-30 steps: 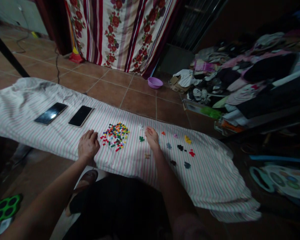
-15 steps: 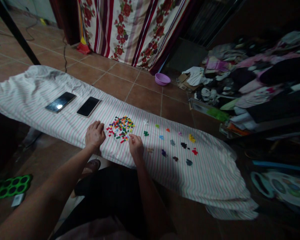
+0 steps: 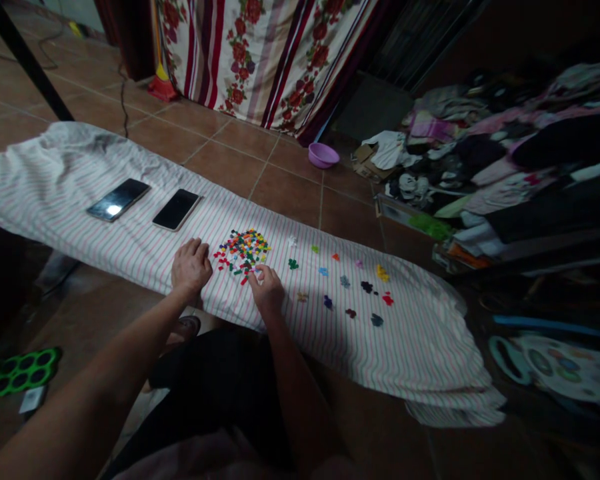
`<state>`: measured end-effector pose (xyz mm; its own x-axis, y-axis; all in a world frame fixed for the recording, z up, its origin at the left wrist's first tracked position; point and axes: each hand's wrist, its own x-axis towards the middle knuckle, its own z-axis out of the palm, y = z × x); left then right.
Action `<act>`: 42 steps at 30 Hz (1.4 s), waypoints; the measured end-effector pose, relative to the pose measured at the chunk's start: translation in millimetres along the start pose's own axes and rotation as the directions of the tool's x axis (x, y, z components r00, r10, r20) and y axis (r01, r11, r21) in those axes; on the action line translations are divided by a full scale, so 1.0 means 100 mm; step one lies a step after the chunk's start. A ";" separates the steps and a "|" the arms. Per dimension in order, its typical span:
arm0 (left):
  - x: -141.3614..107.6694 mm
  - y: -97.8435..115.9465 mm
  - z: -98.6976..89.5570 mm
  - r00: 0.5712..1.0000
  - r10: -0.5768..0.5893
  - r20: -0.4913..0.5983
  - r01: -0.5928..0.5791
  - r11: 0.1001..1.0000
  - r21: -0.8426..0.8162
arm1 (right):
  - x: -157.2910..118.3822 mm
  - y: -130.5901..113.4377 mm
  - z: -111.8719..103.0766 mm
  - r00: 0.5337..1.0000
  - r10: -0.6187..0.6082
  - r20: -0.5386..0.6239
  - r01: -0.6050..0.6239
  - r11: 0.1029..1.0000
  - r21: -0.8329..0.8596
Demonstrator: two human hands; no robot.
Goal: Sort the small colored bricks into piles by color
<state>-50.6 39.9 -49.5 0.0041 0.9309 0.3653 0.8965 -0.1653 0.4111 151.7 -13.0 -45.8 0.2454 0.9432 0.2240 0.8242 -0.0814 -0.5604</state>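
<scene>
A mixed pile of tiny coloured pieces (image 3: pixel 245 247), perhaps small beads or bricks, lies on a striped cloth (image 3: pixel 410 360). To its left my left hand (image 3: pixel 191 265) rests on the cloth, fingers slightly bent and holding nothing. My right hand (image 3: pixel 267 288) is at the pile's near right edge, thumb and forefinger pinched together; what is between them is too small to make out. Right of that hand, pieces sit in small single-colour heaps, among them a green heap (image 3: pixel 293 264), a yellow heap (image 3: pixel 383 272), a black heap (image 3: pixel 367 287) and a red heap (image 3: pixel 388 299).
Two phones, a left one (image 3: pixel 119 199) and a right one (image 3: pixel 177 210), lie on the cloth's left part. Beyond it are a purple basin (image 3: pixel 323 155) on the tiled floor and a flowered curtain (image 3: pixel 240 60). Heaped clothes (image 3: pixel 445 133) are at the right.
My right hand has shifted slightly left, its fingertips now at the pile's near edge. My left hand stays resting on the cloth. The whole view has moved a little.
</scene>
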 end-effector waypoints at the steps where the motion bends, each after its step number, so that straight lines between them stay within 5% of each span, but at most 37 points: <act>1: 0.00 0.00 0.00 1.000 -0.005 0.002 0.005 1.000 -0.005 | 0.01 -0.02 0.00 1.000 0.014 -0.001 -0.014 1.000 -0.008; 15: 0.00 0.00 -0.05 1.000 0.028 -0.006 -0.028 0.999 -0.044 | 0.10 -0.21 -0.05 0.963 0.259 0.075 -0.260 0.965 0.017; 42: 0.02 0.03 -0.06 0.999 0.032 0.009 -0.032 0.999 0.012 | -0.01 -0.24 0.07 0.954 0.263 -0.143 -0.242 0.959 0.149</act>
<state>-51.0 39.8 -42.4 0.0367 0.9280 0.3707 0.9011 -0.1911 0.3892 128.1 -10.1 -38.5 0.5244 0.8321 0.1806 0.6547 -0.2584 -0.7104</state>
